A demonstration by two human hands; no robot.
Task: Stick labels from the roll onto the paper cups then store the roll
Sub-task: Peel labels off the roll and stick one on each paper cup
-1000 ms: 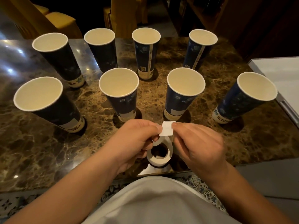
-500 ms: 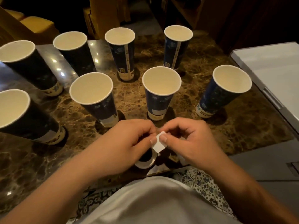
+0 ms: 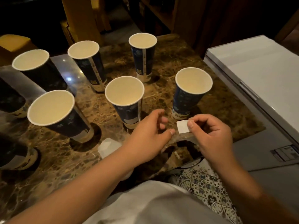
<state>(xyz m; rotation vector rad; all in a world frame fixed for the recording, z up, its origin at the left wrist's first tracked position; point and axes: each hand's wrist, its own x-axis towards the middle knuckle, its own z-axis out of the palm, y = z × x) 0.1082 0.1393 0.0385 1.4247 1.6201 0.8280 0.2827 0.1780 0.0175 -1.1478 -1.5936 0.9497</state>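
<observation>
Several dark blue paper cups stand upright and empty on the brown marble table (image 3: 161,88). The nearest are a right cup (image 3: 186,101), a middle cup (image 3: 127,112) and a left cup (image 3: 68,125). My right hand (image 3: 212,136) pinches a small white label (image 3: 182,126) just in front of the right cup's base. My left hand (image 3: 148,136) hovers beside it with its fingers spread, apart from the label. A blurred pale strip (image 3: 184,138) runs between the two hands. The roll itself is not clearly visible.
A white and grey flat-topped cabinet (image 3: 258,75) borders the table on the right. Yellow chairs (image 3: 80,21) stand behind the table. More cups (image 3: 142,62) fill the back row and the left edge. Patterned floor tiles (image 3: 203,185) show below the table's near edge.
The view has swung right. The label has come off the roll and moved right with my right hand. My left hand has opened its fingers, and the roll has dropped out of clear sight.
</observation>
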